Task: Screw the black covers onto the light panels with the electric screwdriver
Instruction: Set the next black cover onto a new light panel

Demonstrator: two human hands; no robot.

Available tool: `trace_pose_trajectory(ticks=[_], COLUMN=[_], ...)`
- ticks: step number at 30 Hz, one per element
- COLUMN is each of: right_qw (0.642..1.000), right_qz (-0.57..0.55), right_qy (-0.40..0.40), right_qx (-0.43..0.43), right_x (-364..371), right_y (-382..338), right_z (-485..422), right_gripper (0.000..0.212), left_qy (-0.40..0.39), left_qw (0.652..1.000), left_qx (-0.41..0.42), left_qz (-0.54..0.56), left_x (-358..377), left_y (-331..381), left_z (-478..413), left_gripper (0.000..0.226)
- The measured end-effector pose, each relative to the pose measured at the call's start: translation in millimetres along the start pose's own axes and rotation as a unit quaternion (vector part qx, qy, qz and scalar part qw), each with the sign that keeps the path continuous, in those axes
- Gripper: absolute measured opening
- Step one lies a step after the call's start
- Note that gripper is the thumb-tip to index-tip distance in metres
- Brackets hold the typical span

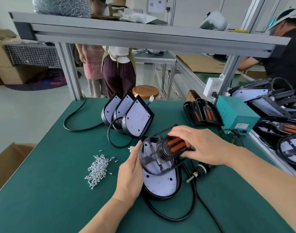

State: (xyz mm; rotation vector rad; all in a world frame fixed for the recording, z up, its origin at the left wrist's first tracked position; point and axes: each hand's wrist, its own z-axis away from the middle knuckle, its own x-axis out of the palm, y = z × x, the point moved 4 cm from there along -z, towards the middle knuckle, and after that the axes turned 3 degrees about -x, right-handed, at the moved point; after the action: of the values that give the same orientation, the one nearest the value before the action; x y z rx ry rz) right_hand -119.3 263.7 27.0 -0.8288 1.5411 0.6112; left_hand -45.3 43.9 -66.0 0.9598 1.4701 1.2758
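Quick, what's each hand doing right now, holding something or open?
Left hand: touches the black cover at its rim; grip cannot be told.
Right hand: holding the black cover.

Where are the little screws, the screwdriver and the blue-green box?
screws (97, 170), head view, middle of the pile.
screwdriver (202, 169), head view, its black body.
blue-green box (236, 112), head view, its top face.

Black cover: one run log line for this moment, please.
black cover: tilted over light panel | left hand: touches rim | right hand: holds top | electric screwdriver: lying unused
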Motion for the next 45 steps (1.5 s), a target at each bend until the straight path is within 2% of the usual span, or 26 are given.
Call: trace_pose_trajectory(ticks=[4,9,15,18,20,27,30,32,33,35,36,39,41,43,45], right_qw=[0.994,0.981,0.974,0.981,0.987,0.993,0.976,0.958,0.962,0.956,0.954,0.952,0.953,0.954,0.951], right_qz=[0.083,0.12,0.145,0.133,0.115,0.07,-0.055,-0.112,-0.083,-0.074,-0.062,-0.096,-0.081,-0.068,-0.1], right_qy=[0.025,-0.031,-0.08,-0.089,-0.081,0.014,0.025,0.017,0.04,0.039,0.039,-0.005,0.019,0.01,0.011], right_qx=[-0.065,-0.151,-0.157,-0.114,-0.074,0.089,0.208,0.264,0.257,0.282,0.291,0.292,0.29,0.293,0.291], right_x=[-9,-1,11,11,18,40,53,63,65,65,68,85,82,78,78], right_y=[5,-9,-36,-40,-47,-65,-75,-99,-109,-116,-115,-110,-111,-111,-110], right_z=[9,-9,-43,-45,-41,-23,-10,-8,-9,-14,-14,-9,-9,-9,-7], right_gripper=[0.076,0.067,0.072,0.076,0.079,0.074,0.056,0.069,0.068,0.061,0.067,0.071,0.069,0.069,0.068], left_qy=[0.001,-0.006,-0.011,-0.025,-0.035,-0.033,-0.029,-0.018,-0.015,-0.018,-0.019,-0.023,-0.038,-0.058,-0.069], left_qw=[1.0,1.0,1.0,1.0,0.999,0.994,0.992,0.991,0.991,0.993,0.993,0.994,0.994,0.994,0.991], left_qx=[0.009,0.002,-0.009,-0.018,-0.014,-0.011,-0.01,-0.01,-0.012,-0.02,-0.023,-0.023,-0.014,-0.008,-0.007], left_qz=[-0.022,-0.024,-0.02,0.0,-0.036,-0.103,-0.121,-0.132,-0.13,-0.116,-0.112,-0.107,-0.099,-0.096,-0.111], left_x=[0,1,0,0,0,0,-1,-1,-1,0,1,2,1,1,1], left_y=[0,2,4,7,11,11,6,4,3,5,7,15,20,24,25], left_z=[-1,1,1,4,6,8,6,5,4,3,3,5,6,4,3], left_gripper=[0.038,0.035,0.033,0.049,0.059,0.066,0.068,0.069,0.069,0.066,0.064,0.066,0.067,0.061,0.054])
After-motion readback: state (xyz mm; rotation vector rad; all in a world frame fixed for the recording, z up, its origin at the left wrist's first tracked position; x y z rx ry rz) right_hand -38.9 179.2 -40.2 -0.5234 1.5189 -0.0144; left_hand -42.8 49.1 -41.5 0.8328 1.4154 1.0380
